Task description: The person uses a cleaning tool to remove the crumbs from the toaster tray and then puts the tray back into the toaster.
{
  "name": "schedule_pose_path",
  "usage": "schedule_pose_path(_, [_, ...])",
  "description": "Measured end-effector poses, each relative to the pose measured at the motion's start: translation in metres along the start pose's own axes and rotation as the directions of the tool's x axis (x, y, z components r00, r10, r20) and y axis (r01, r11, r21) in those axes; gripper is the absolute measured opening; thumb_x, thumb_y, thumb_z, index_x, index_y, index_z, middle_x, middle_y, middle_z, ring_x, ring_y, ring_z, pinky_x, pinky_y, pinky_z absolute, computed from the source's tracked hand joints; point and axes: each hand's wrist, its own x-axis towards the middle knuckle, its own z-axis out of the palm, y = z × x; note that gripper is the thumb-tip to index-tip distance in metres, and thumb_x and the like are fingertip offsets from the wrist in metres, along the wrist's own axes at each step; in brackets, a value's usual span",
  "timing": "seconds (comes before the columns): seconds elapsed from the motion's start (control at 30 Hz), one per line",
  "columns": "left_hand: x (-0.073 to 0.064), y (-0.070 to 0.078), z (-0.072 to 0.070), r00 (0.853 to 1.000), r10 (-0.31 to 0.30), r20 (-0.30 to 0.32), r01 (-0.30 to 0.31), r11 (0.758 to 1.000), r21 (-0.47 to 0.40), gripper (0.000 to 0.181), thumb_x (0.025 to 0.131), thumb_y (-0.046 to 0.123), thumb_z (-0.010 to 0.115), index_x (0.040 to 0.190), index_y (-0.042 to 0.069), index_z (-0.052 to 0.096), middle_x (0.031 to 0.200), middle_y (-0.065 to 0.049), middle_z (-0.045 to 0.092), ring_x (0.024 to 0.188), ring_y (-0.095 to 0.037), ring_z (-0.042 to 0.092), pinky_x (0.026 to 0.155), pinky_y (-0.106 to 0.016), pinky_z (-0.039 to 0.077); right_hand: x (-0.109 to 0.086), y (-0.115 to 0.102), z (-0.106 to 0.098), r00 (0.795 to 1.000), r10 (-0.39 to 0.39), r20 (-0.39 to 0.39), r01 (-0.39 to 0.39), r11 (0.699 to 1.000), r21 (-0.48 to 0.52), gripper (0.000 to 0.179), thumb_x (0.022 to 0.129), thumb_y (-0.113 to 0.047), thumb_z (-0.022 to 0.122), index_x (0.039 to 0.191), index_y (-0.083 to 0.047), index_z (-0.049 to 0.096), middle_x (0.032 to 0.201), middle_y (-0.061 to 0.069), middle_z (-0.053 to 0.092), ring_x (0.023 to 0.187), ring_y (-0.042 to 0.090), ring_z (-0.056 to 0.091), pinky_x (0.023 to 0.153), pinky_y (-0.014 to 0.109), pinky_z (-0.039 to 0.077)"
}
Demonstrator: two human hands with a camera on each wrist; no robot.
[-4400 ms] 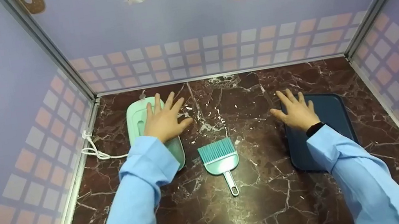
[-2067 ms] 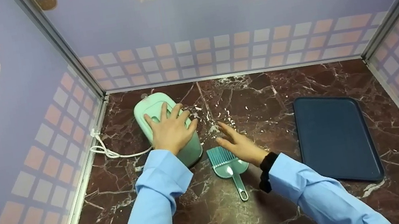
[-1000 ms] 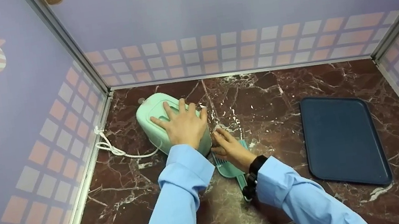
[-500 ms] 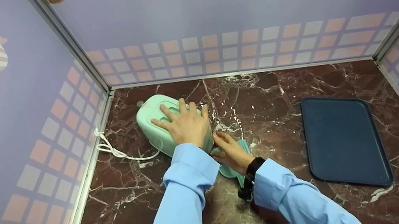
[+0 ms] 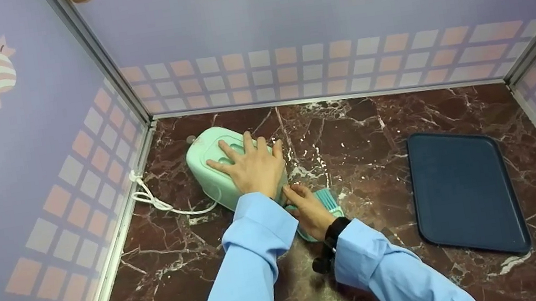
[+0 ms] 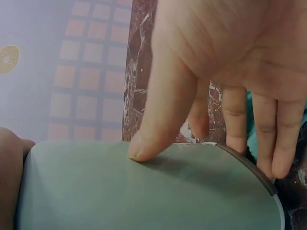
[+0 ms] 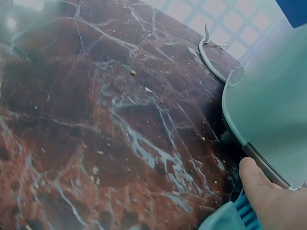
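Note:
A mint-green toaster stands at the left of the dark marbled tabletop, set at an angle. My left hand lies over its top with spread fingers, partly covering the slots. Low at the toaster's near right end is my right hand. Its thumb presses the toaster's side in the left wrist view, while the straight fingers reach down to a dark strip along the bottom edge. The right wrist view shows one fingertip against that strip. Partly hidden beneath the right hand lies a teal hand brush.
A dark blue tray lies flat on the right side. The toaster's white cord loops toward the left wall. Pale crumbs are scattered right of the toaster. Tiled-pattern walls close in the back and sides.
My left hand has turned the toaster, swinging its near end to the right. My right hand has left the tray and come across to the toaster's lower edge, over the brush.

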Motion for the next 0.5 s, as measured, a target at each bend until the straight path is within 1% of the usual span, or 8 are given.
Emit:
schedule_pose_path(0.07, [0.0,0.0,-0.001,1.0,0.003,0.011,-0.003,1.0,-0.002,0.067,0.105,0.067,0.018,0.149,0.029,0.05,0.168,-0.002,0.027,0.151,-0.057,0.006,0.101,-0.089,-0.005,0.0,0.001,0.001,1.0,0.009,-0.006,-0.009,1.0,0.014,0.072,0.107,-0.038,0.053,0.159,-0.006,0.014,0.145,0.022,0.032,0.128,0.04,0.045,0.101,0.048,0.044])
schedule_pose_path(0.17, [0.0,-0.001,-0.002,0.999,0.01,0.033,-0.009,1.0,-0.006,0.066,0.105,0.066,0.017,0.15,0.029,0.049,0.168,0.0,0.026,0.151,-0.056,0.004,0.101,-0.089,-0.006,-0.001,0.001,0.003,1.0,0.031,-0.002,-0.031,0.998,0.054,0.074,0.107,-0.038,0.054,0.159,-0.01,0.011,0.146,0.022,0.031,0.132,0.042,0.043,0.103,0.049,0.043])
schedule_pose_path(0.23, [0.0,-0.002,-0.004,0.999,0.015,0.051,-0.014,1.0,-0.013,0.064,0.106,0.064,0.018,0.15,0.029,0.049,0.169,0.001,0.024,0.152,-0.056,0.002,0.101,-0.088,-0.006,-0.001,0.001,0.003,0.999,0.041,0.004,-0.041,0.997,0.066,0.074,0.106,-0.038,0.055,0.159,-0.011,0.011,0.146,0.021,0.031,0.131,0.042,0.044,0.103,0.048,0.044])
schedule_pose_path(0.3, [0.0,-0.003,-0.006,0.997,0.022,0.068,-0.019,0.999,-0.037,0.061,0.107,0.062,0.021,0.15,0.029,0.049,0.169,0.001,0.023,0.152,-0.055,0.0,0.102,-0.088,-0.007,-0.001,0.0,0.003,0.999,0.048,0.001,-0.048,0.996,0.071,0.075,0.106,-0.038,0.056,0.159,-0.012,0.012,0.14,0.02,0.035,0.123,0.037,0.048,0.1,0.045,0.045])
schedule_pose_path(0.4, [0.0,-0.005,-0.01,0.996,0.027,0.09,-0.018,0.995,-0.102,0.055,0.108,0.058,0.029,0.149,0.028,0.05,0.17,0.002,0.021,0.152,-0.054,-0.003,0.103,-0.086,-0.011,-0.001,-0.002,0.001,0.999,0.049,-0.002,-0.049,0.996,0.07,0.077,0.104,-0.039,0.059,0.16,-0.011,0.013,0.125,0.017,0.042,0.103,0.03,0.053,0.093,0.041,0.048])
schedule_pose_path(0.5, [0.0,-0.006,-0.015,0.993,0.036,0.116,-0.017,0.987,-0.16,0.051,0.108,0.055,0.036,0.148,0.028,0.052,0.17,0.003,0.021,0.153,-0.052,-0.005,0.104,-0.083,-0.015,-0.001,-0.003,-0.001,0.999,0.048,0.009,-0.049,0.996,0.075,0.08,0.104,-0.039,0.061,0.161,-0.01,0.013,0.116,0.015,0.044,0.089,0.027,0.054,0.092,0.042,0.05])
